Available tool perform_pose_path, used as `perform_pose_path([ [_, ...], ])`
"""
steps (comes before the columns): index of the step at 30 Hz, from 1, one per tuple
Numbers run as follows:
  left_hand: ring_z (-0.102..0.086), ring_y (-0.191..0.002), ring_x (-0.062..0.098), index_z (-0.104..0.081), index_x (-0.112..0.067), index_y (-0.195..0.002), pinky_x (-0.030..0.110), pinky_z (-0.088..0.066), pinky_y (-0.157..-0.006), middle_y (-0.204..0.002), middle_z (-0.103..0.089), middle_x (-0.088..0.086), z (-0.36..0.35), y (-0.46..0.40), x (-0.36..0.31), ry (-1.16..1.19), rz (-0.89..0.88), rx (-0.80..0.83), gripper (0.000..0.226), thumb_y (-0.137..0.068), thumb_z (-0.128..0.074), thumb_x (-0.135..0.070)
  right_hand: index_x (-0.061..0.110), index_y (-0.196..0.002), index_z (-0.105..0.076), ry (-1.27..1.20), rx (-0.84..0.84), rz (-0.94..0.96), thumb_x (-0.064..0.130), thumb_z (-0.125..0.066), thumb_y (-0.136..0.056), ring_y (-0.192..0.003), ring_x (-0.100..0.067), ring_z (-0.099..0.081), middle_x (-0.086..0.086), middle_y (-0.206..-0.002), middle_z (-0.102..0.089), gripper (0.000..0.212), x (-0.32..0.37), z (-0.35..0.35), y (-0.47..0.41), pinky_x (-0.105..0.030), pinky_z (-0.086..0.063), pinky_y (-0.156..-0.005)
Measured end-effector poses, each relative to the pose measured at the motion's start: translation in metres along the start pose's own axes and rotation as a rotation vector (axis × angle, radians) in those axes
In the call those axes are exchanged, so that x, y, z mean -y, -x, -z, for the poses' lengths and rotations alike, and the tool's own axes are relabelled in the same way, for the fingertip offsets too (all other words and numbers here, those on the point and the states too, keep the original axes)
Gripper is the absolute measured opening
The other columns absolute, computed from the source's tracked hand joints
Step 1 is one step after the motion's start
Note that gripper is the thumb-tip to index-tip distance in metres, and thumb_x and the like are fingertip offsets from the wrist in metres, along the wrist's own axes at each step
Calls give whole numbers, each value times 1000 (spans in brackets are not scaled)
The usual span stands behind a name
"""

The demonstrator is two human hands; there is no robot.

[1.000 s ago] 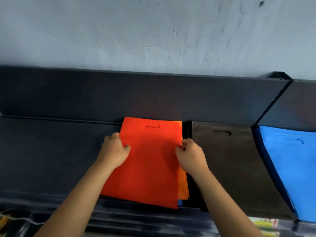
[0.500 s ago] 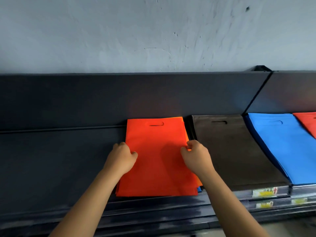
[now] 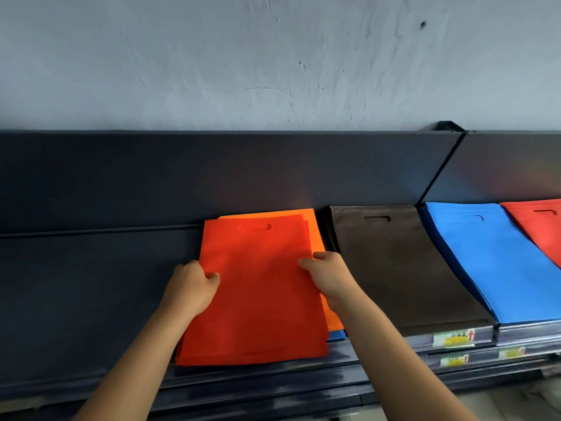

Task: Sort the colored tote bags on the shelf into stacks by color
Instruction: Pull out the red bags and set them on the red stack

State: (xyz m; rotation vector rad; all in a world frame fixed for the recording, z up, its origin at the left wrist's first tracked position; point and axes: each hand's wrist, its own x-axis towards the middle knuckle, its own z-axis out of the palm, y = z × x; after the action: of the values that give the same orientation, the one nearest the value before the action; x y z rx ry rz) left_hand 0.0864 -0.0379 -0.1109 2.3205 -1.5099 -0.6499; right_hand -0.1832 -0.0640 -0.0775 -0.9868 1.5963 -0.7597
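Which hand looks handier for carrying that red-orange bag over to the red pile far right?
Probably the right hand: it pinches the top red-orange fabric tote bag on the edge nearer the red stack; the left hand grips the far edge.

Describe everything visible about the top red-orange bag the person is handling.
The red-orange bag is a flat, matte, fabric-like rectangle with a die-cut slot handle near its far edge. It lies on top of a mixed pile on the dark shelf, slightly skewed, so a lighter orange bag shows along its right and far edges and a blue bag peeks out at the near right corner. The left hand grips its left edge, the right hand its right edge.
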Motion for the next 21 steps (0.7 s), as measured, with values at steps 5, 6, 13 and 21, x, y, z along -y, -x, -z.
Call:
perform_pose_path([
  [5, -70, -93, 20, -63, -9, -134, 33, -53, -75, -112, -72, 3, 8, 5, 1, 282, 3, -22, 49, -98, -62, -43, 12, -115, -74, 60, 53, 45, 37, -66, -104, -94, -24, -78, -6, -104, -80, 29, 1, -12, 4, -48, -64, -91],
  [6, -68, -91, 17, -62, -11, -134, 33, -52, -75, -109, -70, -1, 10, 7, -1, 333, -8, -25, 47, -99, -62, -43, 13, -114, -73, 92, 34, 76, 37, -64, -105, -93, -24, -78, -6, -103, -80, 27, 3, -14, 5, -49, -64, -90],
  [13, -67, -105, 18, -58, -18, -141, 43, -56, -93, -121, -67, -3, 15, 9, -6, 489, 26, 56, 47, -105, -51, -47, 17, -112, -72, 125, -5, 123, 27, -62, -103, -92, -25, -77, -5, -103, -79, 17, 12, -4, 7, -52, -64, -90],
  [21, -71, -92, 18, -61, -33, -130, 41, -59, -86, -108, -72, -5, -17, 6, -50, 641, -90, 112, 30, -105, -56, -19, -20, -112, -54, 217, -129, 158, 7, -53, -87, -71, -42, -66, -35, -92, -68, 36, 7, 43, 37, -61, -56, -67],
])
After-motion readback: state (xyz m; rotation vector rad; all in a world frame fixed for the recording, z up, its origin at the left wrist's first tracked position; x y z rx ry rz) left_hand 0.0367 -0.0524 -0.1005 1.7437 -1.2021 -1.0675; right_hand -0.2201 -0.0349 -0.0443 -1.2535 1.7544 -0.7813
